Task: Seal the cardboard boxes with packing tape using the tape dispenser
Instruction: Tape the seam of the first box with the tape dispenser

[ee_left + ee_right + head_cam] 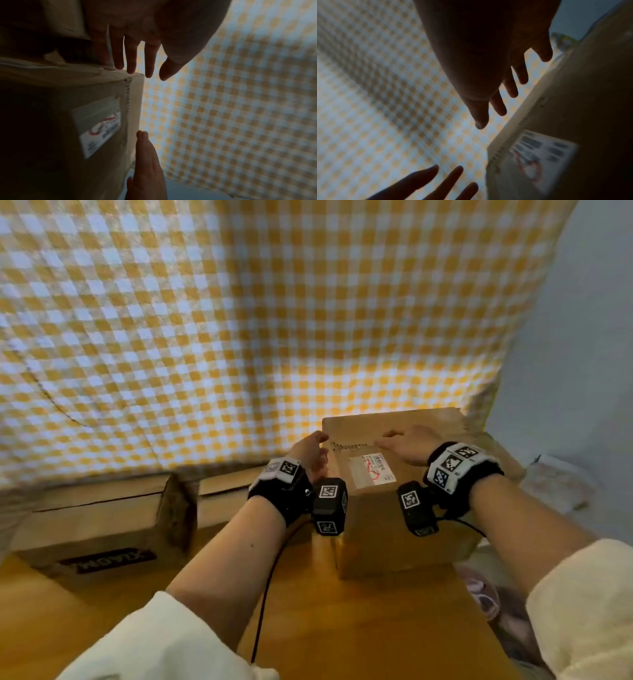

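A closed cardboard box (387,518) with a white shipping label (371,470) stands on the wooden table (342,628), right of centre. My left hand (310,451) is at the box's upper left corner with its fingers (132,60) straight and slightly spread at that edge. Over the box's top is my right hand (407,446), fingers extended, holding nothing. The wrist views show the same box (51,108) (582,108) and both hands open against the checked cloth. No tape dispenser is in view.
Two more cardboard boxes (92,518) (226,498) sit at the left of the table against a yellow checked cloth (239,320). A black cable (267,594) runs from my left wrist. Slippers (479,594) lie on the floor beyond the table's right edge.
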